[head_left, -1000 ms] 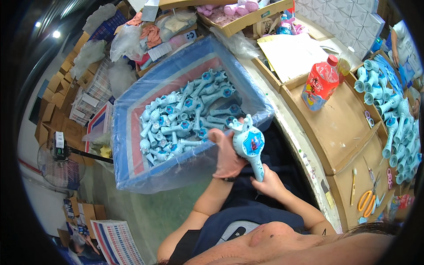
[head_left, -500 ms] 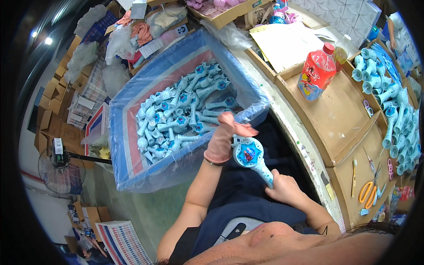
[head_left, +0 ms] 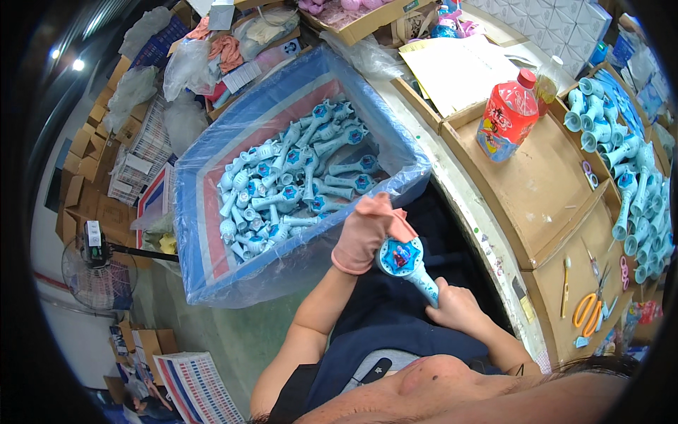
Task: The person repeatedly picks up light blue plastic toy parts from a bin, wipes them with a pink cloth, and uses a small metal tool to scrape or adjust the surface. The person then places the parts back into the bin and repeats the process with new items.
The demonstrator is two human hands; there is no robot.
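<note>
In the middle of the head view I hold a light-blue toy wand (head_left: 400, 258) with a round head and a blue star emblem on its face. My right hand (head_left: 454, 305), bare, is closed round the lower end of its handle. My left hand (head_left: 360, 237) wears a pink glove and grips the top of the wand's round head; a loose pink flap hangs over the rim there, and the fingertips are hidden. Beyond my hands, many similar toy wands (head_left: 289, 177) lie heaped in a large plastic-lined blue, white and red box (head_left: 205, 279).
To the right, a worktable with cardboard trays (head_left: 526, 212) holds a red drink bottle (head_left: 506, 116), orange-handled scissors (head_left: 587, 311) and a toothbrush (head_left: 566, 286). More light-blue wand parts (head_left: 639, 198) are piled at the far right. A fan (head_left: 99, 272) stands at the left.
My left hand has come slightly down and nearer to me over the wand's head, and its pink flap now covers more of the rim. The wand has moved slightly towards me.
</note>
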